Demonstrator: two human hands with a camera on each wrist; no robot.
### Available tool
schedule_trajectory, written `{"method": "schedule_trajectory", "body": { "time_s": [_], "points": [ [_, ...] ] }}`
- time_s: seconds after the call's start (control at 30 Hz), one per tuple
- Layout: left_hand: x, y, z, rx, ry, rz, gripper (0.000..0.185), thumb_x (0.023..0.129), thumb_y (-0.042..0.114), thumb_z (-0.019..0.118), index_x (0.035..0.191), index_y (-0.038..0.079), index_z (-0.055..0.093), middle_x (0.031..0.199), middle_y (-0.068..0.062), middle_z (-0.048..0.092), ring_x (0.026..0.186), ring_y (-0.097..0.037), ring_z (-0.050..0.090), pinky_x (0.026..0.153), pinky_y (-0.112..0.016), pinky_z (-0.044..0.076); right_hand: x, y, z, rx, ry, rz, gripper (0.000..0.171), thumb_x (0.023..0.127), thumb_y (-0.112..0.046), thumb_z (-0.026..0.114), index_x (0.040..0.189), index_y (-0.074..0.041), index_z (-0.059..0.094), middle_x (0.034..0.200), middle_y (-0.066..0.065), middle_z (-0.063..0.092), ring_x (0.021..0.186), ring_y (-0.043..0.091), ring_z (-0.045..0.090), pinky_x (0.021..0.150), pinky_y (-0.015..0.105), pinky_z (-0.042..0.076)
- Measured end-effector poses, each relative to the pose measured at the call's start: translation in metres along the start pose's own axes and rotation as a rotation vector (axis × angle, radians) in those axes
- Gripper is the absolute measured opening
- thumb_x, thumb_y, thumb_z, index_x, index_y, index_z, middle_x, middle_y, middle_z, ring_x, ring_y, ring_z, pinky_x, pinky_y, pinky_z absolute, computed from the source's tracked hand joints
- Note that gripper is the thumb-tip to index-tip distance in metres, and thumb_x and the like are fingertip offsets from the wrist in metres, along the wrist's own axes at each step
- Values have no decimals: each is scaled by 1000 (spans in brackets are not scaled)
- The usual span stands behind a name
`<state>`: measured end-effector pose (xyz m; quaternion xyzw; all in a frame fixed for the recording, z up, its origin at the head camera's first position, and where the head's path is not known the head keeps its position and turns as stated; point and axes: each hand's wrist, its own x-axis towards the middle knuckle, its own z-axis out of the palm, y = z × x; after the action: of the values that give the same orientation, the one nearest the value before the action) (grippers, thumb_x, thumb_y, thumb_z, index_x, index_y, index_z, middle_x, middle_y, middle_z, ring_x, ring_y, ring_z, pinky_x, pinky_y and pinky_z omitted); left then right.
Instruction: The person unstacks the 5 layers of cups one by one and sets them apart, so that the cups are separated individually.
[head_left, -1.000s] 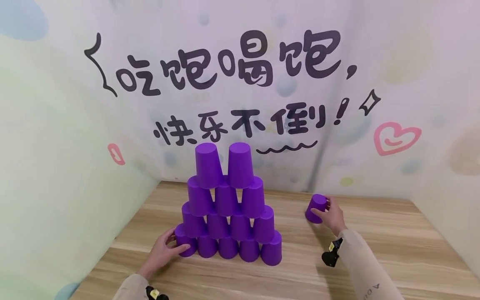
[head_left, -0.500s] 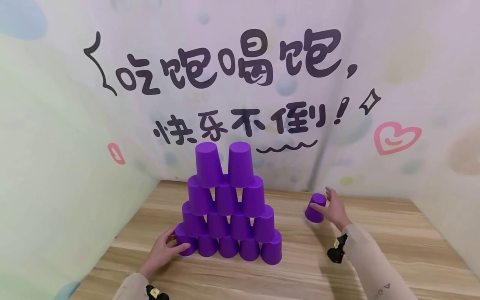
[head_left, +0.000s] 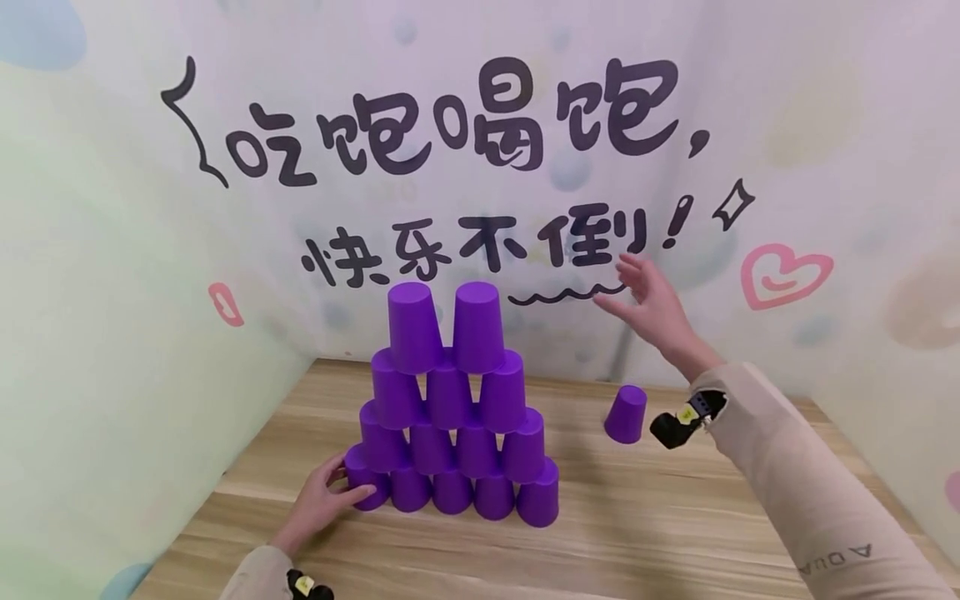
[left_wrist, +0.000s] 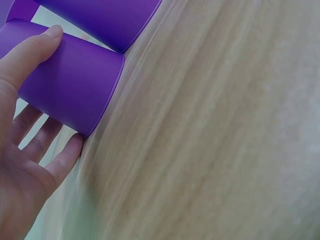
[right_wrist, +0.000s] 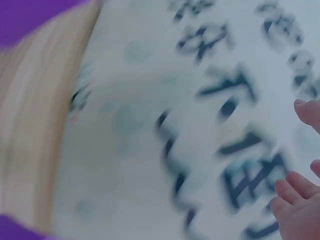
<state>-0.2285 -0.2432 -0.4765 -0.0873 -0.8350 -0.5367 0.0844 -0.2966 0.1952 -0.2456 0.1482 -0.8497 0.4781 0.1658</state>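
Purple cups (head_left: 448, 402) stand inverted in a four-tier pyramid on a wood-grain table (head_left: 420, 554); left hand (head_left: 318, 500) clasps its bottom-left cup (left_wrist: 80, 82), right hand (head_left: 651, 310) hangs above a lone cup (head_left: 626, 414), thumb spread from fingers

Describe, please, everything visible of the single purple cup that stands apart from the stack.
The single purple cup is plain, matte and plastic-looking, with a flat closed bottom and sides that widen downward. It stands upside down on the wooden table, to the right of the stack. Only the table touches it; the left hand is at the stack, the right hand in the air.
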Motion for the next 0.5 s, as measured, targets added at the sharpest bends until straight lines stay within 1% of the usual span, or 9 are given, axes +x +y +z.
{"method": "schedule_trajectory", "body": {
  "time_s": [0.13,0.27,0.37,0.5],
  "points": [
    [0,-3,-1,25,5,2,58,68,9,76,119,-3,51,108,-17,57,96,-24,53,81,-29,47,3,-46,11,93,-83,-64,69,79,-21,68,135,-8,30,134,15,39,122,24,36,103,37,28],
    [0,-5,-2,41,12,17,58,68,10,76,119,-2,51,108,-16,58,95,-18,53,82,-30,46,2,-82,28,133,-195,-139,66,79,-16,67,134,-7,32,133,13,41,121,22,38,102,35,30],
    [0,-4,-1,27,11,17,58,68,9,76,119,-3,51,107,-16,58,94,-18,53,81,-30,47,2,-97,42,143,-264,-175,66,78,-14,68,133,-8,33,132,11,42,120,21,40,102,32,31],
    [0,-3,0,-1,7,-4,57,68,8,76,118,-3,51,105,-15,59,92,-21,54,77,-27,48,2,-102,61,162,-343,-173,67,78,-15,69,134,-9,33,131,10,42,119,20,41,99,32,34]
  ]
}}
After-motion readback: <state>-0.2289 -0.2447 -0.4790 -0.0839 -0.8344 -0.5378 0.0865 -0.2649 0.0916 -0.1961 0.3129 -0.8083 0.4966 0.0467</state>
